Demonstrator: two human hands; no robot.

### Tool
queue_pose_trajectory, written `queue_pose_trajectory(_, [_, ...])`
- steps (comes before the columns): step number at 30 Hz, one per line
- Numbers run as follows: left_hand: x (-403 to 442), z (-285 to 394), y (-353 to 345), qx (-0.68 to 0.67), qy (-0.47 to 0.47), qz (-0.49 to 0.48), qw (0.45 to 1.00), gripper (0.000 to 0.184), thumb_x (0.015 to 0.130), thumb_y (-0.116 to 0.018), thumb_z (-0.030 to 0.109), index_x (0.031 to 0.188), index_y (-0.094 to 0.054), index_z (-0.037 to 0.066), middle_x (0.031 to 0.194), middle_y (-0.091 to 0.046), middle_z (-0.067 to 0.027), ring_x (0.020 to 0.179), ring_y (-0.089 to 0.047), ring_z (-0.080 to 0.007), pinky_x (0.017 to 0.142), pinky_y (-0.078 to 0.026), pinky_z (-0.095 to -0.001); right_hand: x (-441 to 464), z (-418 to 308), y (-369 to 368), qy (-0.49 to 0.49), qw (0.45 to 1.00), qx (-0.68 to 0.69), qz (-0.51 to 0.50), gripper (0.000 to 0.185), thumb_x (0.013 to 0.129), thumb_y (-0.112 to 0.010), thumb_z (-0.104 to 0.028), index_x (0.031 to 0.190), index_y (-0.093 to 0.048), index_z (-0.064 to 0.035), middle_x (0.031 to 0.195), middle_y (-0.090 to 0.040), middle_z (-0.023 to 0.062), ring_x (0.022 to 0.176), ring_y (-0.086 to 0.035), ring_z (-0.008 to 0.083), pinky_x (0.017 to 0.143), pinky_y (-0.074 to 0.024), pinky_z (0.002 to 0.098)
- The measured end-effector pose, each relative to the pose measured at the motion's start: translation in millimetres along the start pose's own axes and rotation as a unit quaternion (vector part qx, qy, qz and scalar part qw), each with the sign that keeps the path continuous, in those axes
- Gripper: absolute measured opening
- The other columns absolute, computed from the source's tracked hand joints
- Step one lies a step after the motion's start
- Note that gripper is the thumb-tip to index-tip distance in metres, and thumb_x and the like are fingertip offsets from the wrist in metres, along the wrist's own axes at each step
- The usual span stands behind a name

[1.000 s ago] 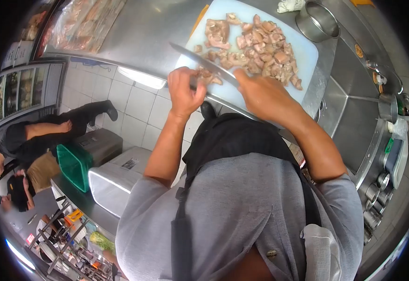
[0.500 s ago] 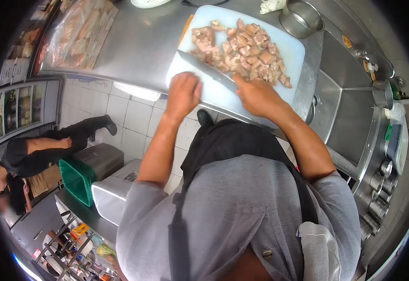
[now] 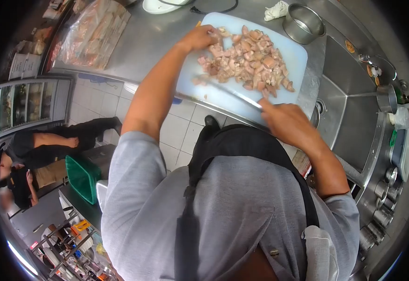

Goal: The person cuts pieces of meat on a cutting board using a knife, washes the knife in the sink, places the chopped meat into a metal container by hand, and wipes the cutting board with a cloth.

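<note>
A white cutting board (image 3: 242, 100) lies on the steel counter with a heap of chopped, pale brown meat (image 3: 256, 58) on it. My right hand (image 3: 289, 122) is closed round the handle of a knife (image 3: 237, 92), whose blade lies low over the front part of the board and is partly blurred. At the board's far left, my left hand (image 3: 199, 38) has its fingers curled over a piece of meat (image 3: 215, 48), which they partly hide. A few smaller bits lie near the blade's tip.
A steel pot (image 3: 304, 23) and a white cloth (image 3: 276, 10) stand behind the board. To the right is a steel sink (image 3: 347, 119). Plastic-wrapped packs (image 3: 92, 35) lie at the counter's left. Two other people (image 3: 54, 143) are at the left, near a green bin (image 3: 80, 180).
My left hand has moved from the board's front edge to the meat at its far left. The knife and my right hand have shifted towards my body and slightly right.
</note>
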State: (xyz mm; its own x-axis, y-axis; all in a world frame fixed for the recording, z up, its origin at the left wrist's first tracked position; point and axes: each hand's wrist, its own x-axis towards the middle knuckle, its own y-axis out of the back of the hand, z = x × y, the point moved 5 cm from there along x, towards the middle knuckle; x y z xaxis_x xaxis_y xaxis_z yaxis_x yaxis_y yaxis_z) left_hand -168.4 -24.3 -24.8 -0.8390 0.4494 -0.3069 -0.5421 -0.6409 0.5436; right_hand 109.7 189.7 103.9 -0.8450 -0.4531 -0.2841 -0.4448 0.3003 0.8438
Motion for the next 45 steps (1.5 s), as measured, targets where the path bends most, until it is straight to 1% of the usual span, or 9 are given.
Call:
queue_pose_trajectory(4, [12.6,9.4,3.9,0.021,0.012,0.010,1.000,0.032,0.083,-0.077,0.012,0.112,-0.067,0.005,0.096,-0.069,-0.0079,0.081,-0.065,-0.0139,0.072,-0.054,-0.0302,49.7,-24.4,-35.0,0.023,0.996,0.042,-0.076,0.030,0.091,-0.057,-0.007,0.121,-0.059,-0.0028,0.092,-0.072,0.0267,0.089,-0.071,0.0453,0.077,-0.0542,0.0547])
queue_pose_trajectory(14, [-107.7,53.6,50.0,-0.222,-0.115,0.214,0.944,0.033,0.084,-0.077,0.007,0.114,-0.065,0.006,0.099,-0.068,-0.0028,0.087,-0.064,-0.0151,0.082,-0.053,-0.0292,96.4,51.3,-44.9,-0.068,0.990,0.117,0.033,0.035,0.099,-0.061,-0.019,0.130,-0.054,-0.0029,0.113,-0.068,0.0322,0.109,-0.065,0.0498,0.094,-0.0482,0.0574])
queue_pose_trajectory(16, [-121.6,17.4,14.0,-0.150,-0.142,0.253,0.945,0.029,0.084,-0.078,0.011,0.112,-0.068,0.008,0.097,-0.068,-0.0043,0.089,-0.064,-0.0154,0.083,-0.053,-0.0297,95.6,62.3,-50.8,-0.015,0.985,0.130,0.115,0.042,0.099,-0.062,-0.018,0.137,-0.052,-0.0028,0.115,-0.068,0.0328,0.108,-0.065,0.0500,0.093,-0.0484,0.0566])
queue_pose_trajectory(19, [-143.4,-24.0,-33.7,0.012,-0.058,0.289,0.956,0.028,0.084,-0.081,0.019,0.106,-0.071,0.004,0.096,-0.068,-0.0111,0.087,-0.066,-0.0210,0.079,-0.054,-0.0344,89.8,47.9,-39.5,-0.102,0.983,0.146,0.035,0.046,0.099,-0.061,-0.017,0.140,-0.050,-0.0018,0.114,-0.068,0.0329,0.107,-0.065,0.0502,0.093,-0.0486,0.0562])
queue_pose_trajectory(21, [-152.4,-24.2,-42.2,0.085,-0.073,0.342,0.933,0.031,0.083,-0.083,0.021,0.104,-0.071,0.002,0.097,-0.068,-0.0143,0.085,-0.066,-0.0245,0.078,-0.054,-0.0369,94.1,42.0,-36.8,-0.053,0.989,0.115,0.076,0.043,0.099,-0.060,-0.016,0.138,-0.051,-0.0004,0.107,-0.069,0.0327,0.103,-0.066,0.0503,0.089,-0.0492,0.0574])
queue_pose_trajectory(23, [-154.9,-35.5,-42.8,0.073,-0.094,0.339,0.933,0.035,0.082,-0.084,0.024,0.105,-0.072,0.000,0.100,-0.069,-0.0166,0.084,-0.066,-0.0282,0.077,-0.054,-0.0387,78.2,38.3,-32.4,-0.035,0.992,0.080,0.096,0.039,0.099,-0.059,-0.014,0.134,-0.052,0.0005,0.098,-0.070,0.0321,0.097,-0.067,0.0503,0.085,-0.0498,0.0585])
queue_pose_trajectory(28, [-162.8,-34.7,-43.3,-0.045,-0.063,0.284,0.956,0.030,0.083,-0.073,0.001,0.112,-0.065,0.000,0.099,-0.066,-0.0082,0.084,-0.064,-0.0161,0.077,-0.054,-0.0305,71.4,0.7,0.2,-0.022,0.994,0.025,0.105,0.025,0.097,-0.052,-0.008,0.120,-0.055,0.0002,0.081,-0.069,0.0283,0.076,-0.069,0.0488,0.072,-0.0518,0.0588])
queue_pose_trajectory(37, [-157.6,-18.9,-38.6,-0.003,-0.037,0.318,0.947,0.020,0.083,-0.075,0.004,0.101,-0.068,-0.001,0.091,-0.066,-0.0076,0.078,-0.063,-0.0160,0.074,-0.054,-0.0310,47.3,-9.6,-2.9,0.028,0.993,-0.064,0.091,0.022,0.092,-0.051,-0.004,0.113,-0.055,0.0021,0.081,-0.071,0.0275,0.085,-0.073,0.0435,0.073,-0.0554,0.0536])
queue_pose_trajectory(45, [-155.2,-14.8,-46.0,0.005,-0.063,0.317,0.946,0.018,0.085,-0.074,0.003,0.102,-0.069,-0.001,0.095,-0.066,-0.0080,0.077,-0.062,-0.0155,0.072,-0.053,-0.0300,124.1,-28.2,-11.8,0.003,1.000,0.013,0.022,0.022,0.096,-0.046,-0.005,0.114,-0.055,0.0035,0.095,-0.072,0.0296,0.093,-0.073,0.0448,0.081,-0.0555,0.0548])
